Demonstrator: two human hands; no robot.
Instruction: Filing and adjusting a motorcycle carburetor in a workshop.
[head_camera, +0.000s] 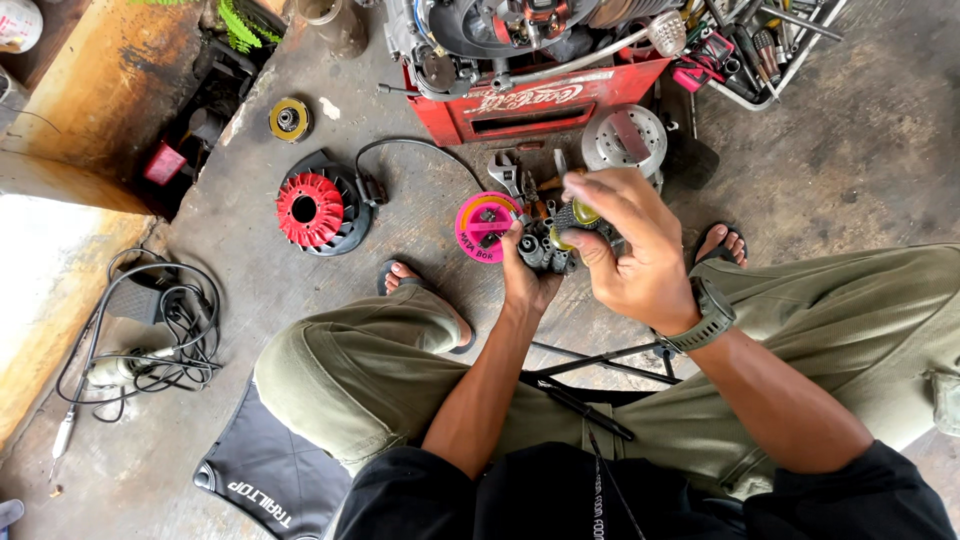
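My left hand (527, 280) grips a small grey metal engine part (545, 247) from below, with several round ports showing. My right hand (630, 250) closes over the top of the same part, its fingers pinching a small yellow-green piece (583, 213) against it. Both hands hover above the concrete floor between my knees. A grey watch (708, 315) sits on my right wrist. Most of the metal part is hidden by my fingers.
On the floor lie a pink round tin (484, 225), a red finned fan in a black cover (312, 210), a wrench (505, 172), a silver disc (625, 138), and a red crate (540, 100) holding an engine. A tool tray (770, 45) sits at the far right, cables (160, 330) at the left.
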